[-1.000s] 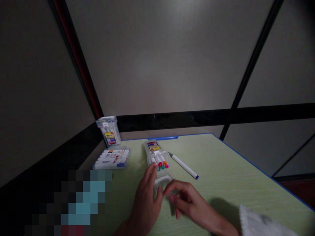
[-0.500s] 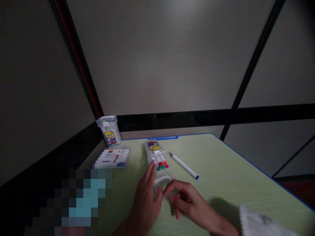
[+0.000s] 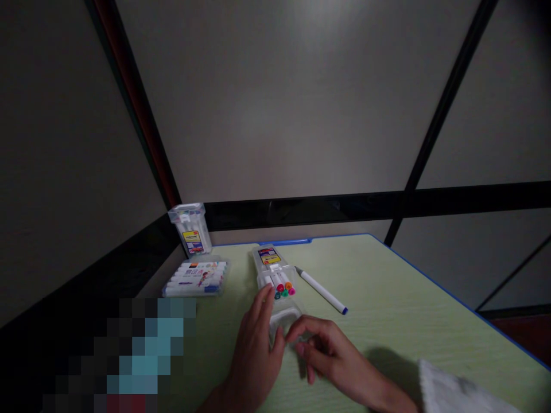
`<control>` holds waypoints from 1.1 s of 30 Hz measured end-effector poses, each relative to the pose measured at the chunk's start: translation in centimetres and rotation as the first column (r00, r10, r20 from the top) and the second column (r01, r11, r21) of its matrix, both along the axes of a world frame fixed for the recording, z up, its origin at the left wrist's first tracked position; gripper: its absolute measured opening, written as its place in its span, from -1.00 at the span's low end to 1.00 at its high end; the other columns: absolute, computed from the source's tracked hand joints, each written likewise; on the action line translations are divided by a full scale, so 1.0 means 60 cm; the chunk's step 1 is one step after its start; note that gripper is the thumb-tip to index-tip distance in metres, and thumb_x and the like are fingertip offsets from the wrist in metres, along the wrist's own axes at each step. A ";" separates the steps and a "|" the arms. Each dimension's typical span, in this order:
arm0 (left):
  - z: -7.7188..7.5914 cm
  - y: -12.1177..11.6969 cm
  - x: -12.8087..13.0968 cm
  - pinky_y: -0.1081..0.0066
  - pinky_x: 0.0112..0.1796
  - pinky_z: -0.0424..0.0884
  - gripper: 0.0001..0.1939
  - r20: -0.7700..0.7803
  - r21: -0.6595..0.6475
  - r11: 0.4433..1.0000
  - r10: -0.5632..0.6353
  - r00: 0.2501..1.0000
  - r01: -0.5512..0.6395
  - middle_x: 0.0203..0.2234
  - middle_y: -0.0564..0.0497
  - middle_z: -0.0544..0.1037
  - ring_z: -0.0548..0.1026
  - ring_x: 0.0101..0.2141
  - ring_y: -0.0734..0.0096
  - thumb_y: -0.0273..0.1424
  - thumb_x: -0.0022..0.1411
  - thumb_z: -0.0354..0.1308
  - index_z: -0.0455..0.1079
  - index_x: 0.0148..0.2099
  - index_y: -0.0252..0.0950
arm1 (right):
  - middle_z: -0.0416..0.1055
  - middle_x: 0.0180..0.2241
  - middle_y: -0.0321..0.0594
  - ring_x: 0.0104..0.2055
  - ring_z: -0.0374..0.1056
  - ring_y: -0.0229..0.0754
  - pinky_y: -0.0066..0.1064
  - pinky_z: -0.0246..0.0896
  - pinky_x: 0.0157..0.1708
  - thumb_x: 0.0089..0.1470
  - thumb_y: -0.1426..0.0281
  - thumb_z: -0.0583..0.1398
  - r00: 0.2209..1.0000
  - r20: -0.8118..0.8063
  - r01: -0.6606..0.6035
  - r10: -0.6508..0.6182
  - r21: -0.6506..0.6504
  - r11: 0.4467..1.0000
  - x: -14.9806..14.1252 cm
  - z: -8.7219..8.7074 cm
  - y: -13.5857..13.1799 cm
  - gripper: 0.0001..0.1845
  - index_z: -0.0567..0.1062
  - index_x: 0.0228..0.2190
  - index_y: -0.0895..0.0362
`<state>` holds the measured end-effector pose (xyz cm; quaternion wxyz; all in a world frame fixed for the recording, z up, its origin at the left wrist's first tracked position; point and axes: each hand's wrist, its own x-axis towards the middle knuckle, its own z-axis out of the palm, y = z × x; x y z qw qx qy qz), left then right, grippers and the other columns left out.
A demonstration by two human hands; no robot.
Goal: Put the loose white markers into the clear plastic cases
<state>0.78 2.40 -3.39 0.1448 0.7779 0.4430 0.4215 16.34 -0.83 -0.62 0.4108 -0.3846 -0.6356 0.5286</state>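
Observation:
A clear plastic marker case (image 3: 270, 258) lies on the table with its end lid (image 3: 286, 314) hinged open toward me. Several white markers sit inside, their red, orange, green, teal and pink ends (image 3: 280, 288) facing me. My left hand (image 3: 257, 344) rests along the left of the lid, fingers stretched out, fingertips at the case's open end. Over the lid's right edge, my right hand (image 3: 329, 350) has its fingers curled, the index tip close to my left thumb. Whether it grips anything is hidden. To the right of the case lies a loose white marker (image 3: 322, 291) with a blue end.
At the back left, a second clear marker case (image 3: 192, 232) stands upright against the wall. A flat pack of markers (image 3: 197, 277) lies in front of it. The pale green table (image 3: 408, 321) has a blue edge, and panelled walls (image 3: 301, 115) border it.

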 end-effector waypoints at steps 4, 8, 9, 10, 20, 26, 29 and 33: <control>-0.003 0.000 -0.001 0.12 0.06 0.22 -0.33 -0.011 0.009 1.000 -0.005 1.000 0.005 0.19 -0.11 0.13 0.18 0.13 0.15 -0.63 0.09 -0.07 -0.03 0.25 -0.22 | 0.32 -0.48 -0.30 -0.66 0.23 -0.43 -0.55 0.15 -0.66 0.04 0.30 0.12 1.000 -0.004 -0.002 0.002 0.005 1.000 0.000 0.002 0.000 -0.82 0.38 -0.39 0.18; -0.004 0.000 -0.001 0.08 0.06 0.22 -0.33 -0.030 0.013 1.000 -0.012 0.999 0.012 0.19 -0.11 0.12 0.18 0.14 0.14 -0.62 0.10 -0.08 -0.05 0.25 -0.23 | 0.33 -0.46 -0.29 -0.65 0.24 -0.42 -0.55 0.16 -0.65 0.04 0.29 0.13 1.000 -0.004 0.000 0.000 0.010 1.000 0.001 0.003 0.000 -0.81 0.39 -0.38 0.18; -0.004 0.000 -0.001 0.08 0.05 0.22 -0.33 -0.032 0.013 1.000 -0.014 0.999 0.014 0.19 -0.11 0.13 0.18 0.13 0.14 -0.62 0.09 -0.08 -0.05 0.25 -0.23 | 0.34 -0.45 -0.29 -0.65 0.24 -0.42 -0.55 0.16 -0.65 0.04 0.28 0.13 1.000 -0.001 0.004 -0.004 0.006 1.000 0.001 0.004 0.000 -0.80 0.39 -0.38 0.18; -0.003 -0.001 -0.001 0.09 0.05 0.23 -0.33 -0.032 0.012 1.000 -0.016 0.999 0.017 0.19 -0.11 0.13 0.19 0.13 0.14 -0.63 0.09 -0.07 -0.04 0.26 -0.23 | 0.34 -0.45 -0.28 -0.65 0.24 -0.42 -0.55 0.16 -0.65 0.04 0.28 0.13 1.000 0.001 0.006 -0.006 0.002 1.000 0.001 0.004 0.000 -0.80 0.39 -0.39 0.18; -0.003 0.001 -0.003 0.13 0.06 0.22 -0.39 -0.030 0.048 0.999 -0.009 1.000 0.010 0.18 -0.11 0.17 0.23 0.11 0.17 -0.63 0.11 -0.07 0.03 0.23 -0.24 | 0.32 -0.44 -0.28 -0.63 0.23 -0.41 -0.53 0.18 -0.63 0.05 0.26 0.13 1.000 -0.002 0.012 -0.012 0.006 1.000 0.001 0.004 -0.001 -0.79 0.38 -0.39 0.17; 0.005 -0.002 -0.001 0.14 0.05 0.24 -0.42 -0.064 0.092 0.996 0.013 0.998 -0.007 0.15 -0.14 0.20 0.23 0.11 0.19 -0.63 0.12 -0.09 0.07 0.20 -0.25 | 0.31 -0.41 -0.26 -0.64 0.22 -0.42 -0.54 0.16 -0.66 0.05 0.26 0.10 1.000 0.022 0.018 -0.019 0.038 0.999 0.000 0.009 -0.002 -0.78 0.37 -0.42 0.17; 0.008 -0.004 -0.001 0.17 0.04 0.26 -0.46 -0.065 0.132 0.991 0.026 0.998 -0.017 0.11 -0.13 0.26 0.26 0.09 0.21 -0.63 0.11 -0.08 0.14 0.16 -0.25 | 0.30 -0.41 -0.26 -0.64 0.20 -0.43 -0.55 0.14 -0.67 0.06 0.29 0.08 0.997 0.050 0.059 -0.063 0.083 0.995 0.001 0.013 -0.002 -0.80 0.37 -0.44 0.17; 0.011 -0.006 -0.002 0.20 0.02 0.29 -0.50 -0.041 0.174 0.985 0.026 0.999 -0.018 0.07 -0.12 0.29 0.29 0.06 0.22 -0.63 0.09 -0.06 0.21 0.09 -0.24 | 0.28 -0.42 -0.27 -0.64 0.17 -0.41 -0.56 0.09 -0.69 0.08 0.32 0.07 0.991 0.068 0.107 -0.118 0.145 0.984 0.005 0.014 0.000 -0.82 0.38 -0.45 0.15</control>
